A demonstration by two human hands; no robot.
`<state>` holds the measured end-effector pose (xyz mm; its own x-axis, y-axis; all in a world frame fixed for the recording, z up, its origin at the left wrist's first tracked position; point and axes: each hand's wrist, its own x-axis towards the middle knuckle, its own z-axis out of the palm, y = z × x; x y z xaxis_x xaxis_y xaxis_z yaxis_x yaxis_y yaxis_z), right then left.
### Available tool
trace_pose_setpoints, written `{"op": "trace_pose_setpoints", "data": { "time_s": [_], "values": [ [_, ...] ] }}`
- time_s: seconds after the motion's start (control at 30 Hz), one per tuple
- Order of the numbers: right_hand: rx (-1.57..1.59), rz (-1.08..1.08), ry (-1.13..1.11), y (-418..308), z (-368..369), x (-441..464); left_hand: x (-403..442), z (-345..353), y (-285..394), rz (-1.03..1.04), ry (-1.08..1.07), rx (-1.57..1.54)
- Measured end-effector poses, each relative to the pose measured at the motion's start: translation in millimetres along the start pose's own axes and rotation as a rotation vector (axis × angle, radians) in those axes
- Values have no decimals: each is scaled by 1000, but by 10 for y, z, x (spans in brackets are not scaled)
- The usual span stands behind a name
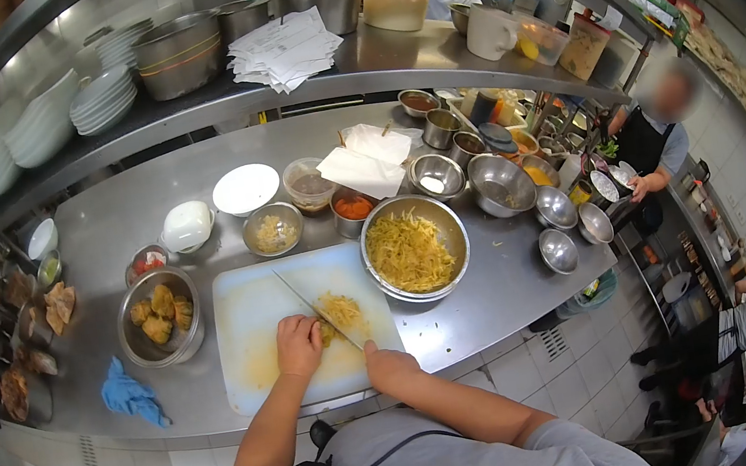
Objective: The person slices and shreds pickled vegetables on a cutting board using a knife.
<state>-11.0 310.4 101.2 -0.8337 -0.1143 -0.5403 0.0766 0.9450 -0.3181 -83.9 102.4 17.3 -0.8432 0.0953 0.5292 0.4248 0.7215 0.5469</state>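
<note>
My right hand (390, 367) is closed round the handle of a kitchen knife (304, 298). Its blade slants up and left across a white cutting board (244, 299). Beside the blade, my left hand (299, 343) has its fingers curled against a yellowish vegetable piece (327, 335), partly hidden by the fingers. On the blade's far side lies a small heap of pale yellow shreds (344, 309). A steel bowl (460, 244) full of similar shreds stands at the board's right edge. To the left, another steel bowl (132, 335) holds several yellow-brown lumps.
Behind the board stand a bowl of chopped bits (273, 230), a white plate (246, 188) and a tub of orange-red food (352, 207). A blue cloth (131, 393) lies at front left. Several steel bowls (502, 184) crowd the right. A shelf (184, 107) spans overhead. A co-worker (656, 145) stands at right.
</note>
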Motion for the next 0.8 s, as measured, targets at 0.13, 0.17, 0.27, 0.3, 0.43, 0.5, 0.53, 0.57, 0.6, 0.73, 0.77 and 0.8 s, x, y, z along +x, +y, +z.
{"op": "trace_pose_setpoints", "data": {
  "time_s": [0.13,0.17,0.27,0.3,0.43,0.5,0.53,0.57,0.6,0.73,0.77,0.8],
  "values": [
    [5,5,-8,3,-13,-21,8,-23,46,2,-1,2],
    [13,5,-13,-3,-24,-23,8,-30,53,-6,-7,-4],
    [11,6,-13,3,6,1,11,-33,53,-11,-14,0],
    [13,5,-13,8,10,4,8,-27,52,-9,-15,7],
    [17,1,-11,7,11,5,4,-4,38,-4,4,12],
    [22,1,-7,15,23,4,3,-2,39,5,6,20],
    [27,-4,-5,18,21,-2,4,0,41,8,5,19],
    [32,-9,-4,20,19,-7,4,2,42,9,6,20],
    [34,-8,-3,19,18,-8,2,3,41,9,6,20],
    [38,-6,2,21,21,-9,1,-3,42,6,-4,24],
    [43,-6,2,21,23,-9,-1,-7,48,1,-6,24],
    [44,-7,4,18,20,-11,4,-11,54,-3,-9,24]
  ]
}}
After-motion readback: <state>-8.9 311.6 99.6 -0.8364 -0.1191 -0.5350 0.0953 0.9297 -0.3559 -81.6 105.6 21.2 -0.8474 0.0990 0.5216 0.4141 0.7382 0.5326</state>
